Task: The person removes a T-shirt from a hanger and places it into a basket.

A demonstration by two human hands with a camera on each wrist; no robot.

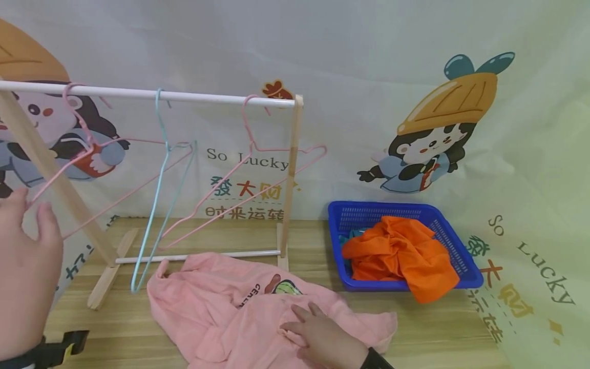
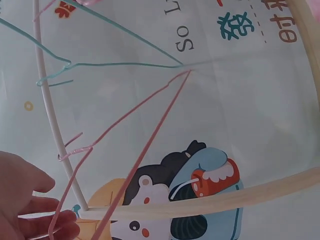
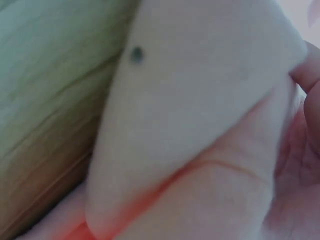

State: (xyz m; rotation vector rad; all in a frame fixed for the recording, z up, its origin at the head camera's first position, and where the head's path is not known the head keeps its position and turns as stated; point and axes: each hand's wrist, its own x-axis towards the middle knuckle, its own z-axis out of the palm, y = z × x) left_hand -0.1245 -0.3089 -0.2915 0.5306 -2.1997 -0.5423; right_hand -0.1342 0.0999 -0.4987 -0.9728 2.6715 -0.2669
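Note:
My left hand (image 1: pixel 28 271) is raised at the left, thumb and fingers apart, beside the near end of a pink hanger (image 1: pixel 138 200) on the white rail. In the left wrist view, the hanger's wire (image 2: pixel 140 165) crosses in front of the loosely bent fingers. A pink shirt (image 1: pixel 216 307) with a cactus print and lettering lies rumpled on the table. Low on the shirt, my right hand (image 1: pixel 324 333) pinches a fold of its cloth. Close up in the right wrist view, pale folded cloth (image 3: pixel 190 90) fills the middle, with fingertips at the right edge.
A wooden rack with a white rail (image 1: pixel 203 96) also carries a blue hanger (image 1: pixel 159 189) and a second pink hanger (image 1: pixel 216 187). At the right, a blue basket (image 1: pixel 382 206) holds orange cloth (image 1: pixel 401 251) hanging over its front rim. A printed curtain (image 1: pixel 336 61) stands behind.

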